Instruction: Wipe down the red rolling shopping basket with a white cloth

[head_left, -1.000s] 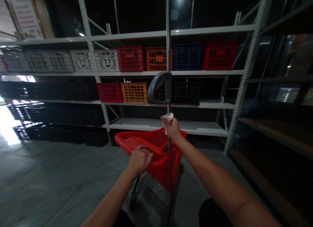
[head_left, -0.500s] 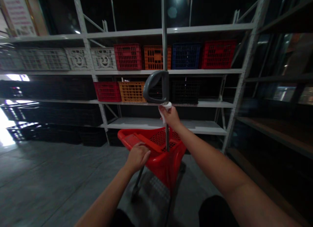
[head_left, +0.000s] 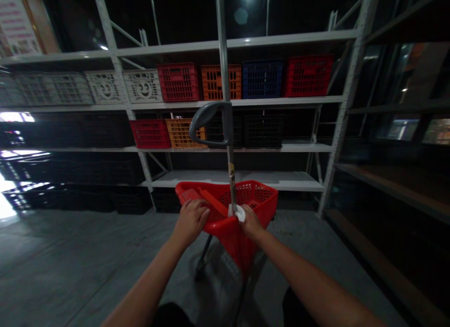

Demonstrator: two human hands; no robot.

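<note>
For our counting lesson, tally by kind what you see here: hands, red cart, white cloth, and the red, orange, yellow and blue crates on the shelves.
Hands: 2
Red cart: 1
White cloth: 1
Red crates: 3
Orange crate: 1
Yellow crate: 1
Blue crate: 1
Total: 10

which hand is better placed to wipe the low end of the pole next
Probably the right hand: it holds the white cloth at the low end of the metal pole. The left hand rests on the red cart, no cloth visible.
</note>
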